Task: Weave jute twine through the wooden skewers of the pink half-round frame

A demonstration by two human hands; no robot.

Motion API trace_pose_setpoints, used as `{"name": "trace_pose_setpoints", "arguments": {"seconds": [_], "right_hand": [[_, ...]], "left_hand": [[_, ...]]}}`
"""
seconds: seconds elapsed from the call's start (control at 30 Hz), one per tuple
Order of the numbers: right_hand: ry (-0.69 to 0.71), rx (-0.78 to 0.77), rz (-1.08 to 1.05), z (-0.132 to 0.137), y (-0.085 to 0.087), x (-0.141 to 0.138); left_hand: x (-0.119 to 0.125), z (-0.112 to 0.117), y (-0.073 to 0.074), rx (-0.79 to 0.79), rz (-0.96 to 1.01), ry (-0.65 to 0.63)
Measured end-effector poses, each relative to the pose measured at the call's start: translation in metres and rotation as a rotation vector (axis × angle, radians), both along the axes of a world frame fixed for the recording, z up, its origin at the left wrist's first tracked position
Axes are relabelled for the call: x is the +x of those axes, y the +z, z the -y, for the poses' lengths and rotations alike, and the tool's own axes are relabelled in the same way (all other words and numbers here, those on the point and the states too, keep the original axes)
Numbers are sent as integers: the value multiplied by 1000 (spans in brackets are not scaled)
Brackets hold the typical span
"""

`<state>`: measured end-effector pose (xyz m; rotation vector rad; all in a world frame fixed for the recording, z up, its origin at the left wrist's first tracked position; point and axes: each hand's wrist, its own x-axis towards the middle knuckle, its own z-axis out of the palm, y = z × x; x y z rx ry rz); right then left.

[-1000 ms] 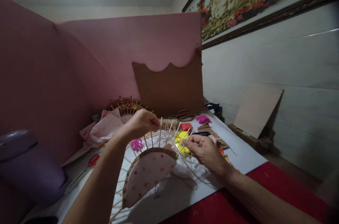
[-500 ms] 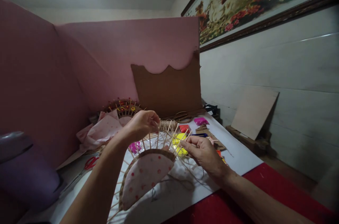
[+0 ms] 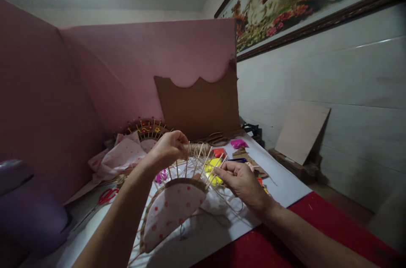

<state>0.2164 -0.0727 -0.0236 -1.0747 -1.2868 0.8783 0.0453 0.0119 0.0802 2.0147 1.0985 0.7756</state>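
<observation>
A half-round piece [image 3: 173, 211] covered in white cloth with red dots is tilted up in front of me, thin wooden sticks [image 3: 186, 167] fanning out from its brown curved edge. My right hand [image 3: 242, 185] is closed in a pinch on a stick at the right end of the fan. Up by the tips of the middle sticks, my left hand [image 3: 173, 147] has its fingers pressed together; what is in them is hidden. Loose twine [image 3: 234, 206] trails on the white tabletop below my right hand.
Behind the sticks lie a twine roll [image 3: 201, 149] and yellow [image 3: 214, 170], red [image 3: 218, 152] and pink [image 3: 239, 144] packets. Red scissors [image 3: 108, 196] and dotted cloth [image 3: 122, 154] are to the left, near a purple container [image 3: 30, 209]. A cardboard sheet [image 3: 199, 107] stands at the back.
My left hand has turned slightly and shifted a little beside the stick tips. My right hand keeps its pinch; the whole view has moved slightly.
</observation>
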Motion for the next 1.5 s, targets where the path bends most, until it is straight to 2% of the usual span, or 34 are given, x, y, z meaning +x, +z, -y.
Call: {"name": "trace_pose_setpoints", "arguments": {"seconds": [0.3,0.6,0.93,1.17,1.27,1.4,1.5], "right_hand": [[32,4,-16,1,1,1],[20,13,-11,0,0,1],[-8,49,20,-2,-3,1],[-128,90,183,-2,-4,3],[-209,139,362,4,-2,2],[-478,317,714,14,6,4],[-647,398,825,16,12,8]], "left_hand": [[6,9,6,-65,-5,60],[9,7,6,-151,62,85],[5,-1,1,-120,63,89],[1,-6,-3,-88,39,88],[-1,-9,-5,-69,21,67],[-1,-9,-8,-122,64,37],[2,-9,-11,-181,85,0]]}}
